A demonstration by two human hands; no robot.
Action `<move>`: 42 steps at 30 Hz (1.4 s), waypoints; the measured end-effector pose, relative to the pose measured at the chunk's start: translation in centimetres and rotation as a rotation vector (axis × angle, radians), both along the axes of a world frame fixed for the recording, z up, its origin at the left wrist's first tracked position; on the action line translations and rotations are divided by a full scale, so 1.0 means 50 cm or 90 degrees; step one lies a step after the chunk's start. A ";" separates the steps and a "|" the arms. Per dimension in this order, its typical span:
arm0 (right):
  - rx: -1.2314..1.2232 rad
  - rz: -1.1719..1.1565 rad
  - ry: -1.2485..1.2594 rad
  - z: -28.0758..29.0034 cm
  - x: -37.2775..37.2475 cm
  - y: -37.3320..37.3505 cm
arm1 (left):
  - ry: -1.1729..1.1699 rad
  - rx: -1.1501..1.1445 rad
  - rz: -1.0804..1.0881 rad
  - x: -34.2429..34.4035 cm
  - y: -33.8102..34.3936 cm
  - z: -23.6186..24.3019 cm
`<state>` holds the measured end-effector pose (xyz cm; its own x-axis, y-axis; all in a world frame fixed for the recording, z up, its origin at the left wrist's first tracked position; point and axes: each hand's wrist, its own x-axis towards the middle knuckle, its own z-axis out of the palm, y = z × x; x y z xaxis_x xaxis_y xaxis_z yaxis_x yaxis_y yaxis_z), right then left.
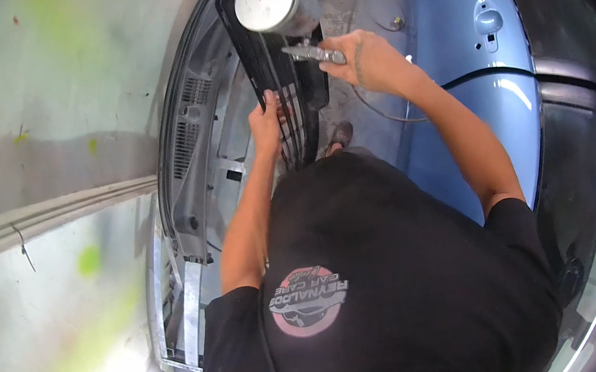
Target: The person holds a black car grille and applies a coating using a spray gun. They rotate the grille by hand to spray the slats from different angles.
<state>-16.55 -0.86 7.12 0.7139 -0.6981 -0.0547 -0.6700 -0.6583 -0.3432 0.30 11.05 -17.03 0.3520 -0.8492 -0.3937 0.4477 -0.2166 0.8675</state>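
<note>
My right hand (365, 58) is closed round the handle of a metal spray gun (315, 54). A round cup with a pale, stained lid (265, 0) sits on top of the gun, over the far part of a long black slatted grille (252, 51). With my left hand (265, 124) I grip the grille's left edge, thumb up along it. The grille stretches away from my body, and its near end is partly hidden by my shirt. The gun and cup cover some of its far right side.
At right stands a blue car with a door handle (489, 21) and dark windows. A long black vented panel (186, 146) rests on a metal stand (193, 304) at left, beside pale, paint-smudged walls (30, 161). A thin hose (379, 114) curves below my right hand; more lines lie on the floor.
</note>
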 end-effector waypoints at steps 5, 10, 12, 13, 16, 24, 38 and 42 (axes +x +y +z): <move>0.020 0.035 0.065 -0.018 0.006 0.009 | -0.001 -0.008 0.015 0.010 -0.014 0.000; 0.027 0.016 0.041 -0.016 0.007 -0.008 | -0.027 -0.011 0.037 0.022 -0.031 0.019; 0.035 0.042 0.072 -0.028 -0.001 -0.009 | -0.027 -0.003 0.048 0.029 -0.039 0.032; 0.031 0.062 0.088 -0.048 -0.013 -0.007 | -0.030 -0.001 0.044 0.030 -0.042 0.038; -0.010 0.060 0.038 -0.080 -0.028 -0.002 | -0.033 -0.002 0.046 0.029 -0.046 0.044; 0.016 0.085 0.070 -0.081 -0.041 -0.012 | 0.020 -0.039 0.129 0.018 -0.067 0.058; -0.017 0.032 0.058 -0.079 -0.063 0.003 | -0.012 -0.024 0.115 0.011 -0.063 0.087; -0.014 0.050 0.070 -0.069 -0.059 0.008 | 0.017 -0.053 0.155 0.017 -0.058 0.085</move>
<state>-19.52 -0.46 3.68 0.7573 -0.6417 -0.1209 -0.6484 -0.7170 -0.2558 1.15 8.13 -12.80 0.5409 -0.7701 -0.3381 0.5012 -0.0276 0.8649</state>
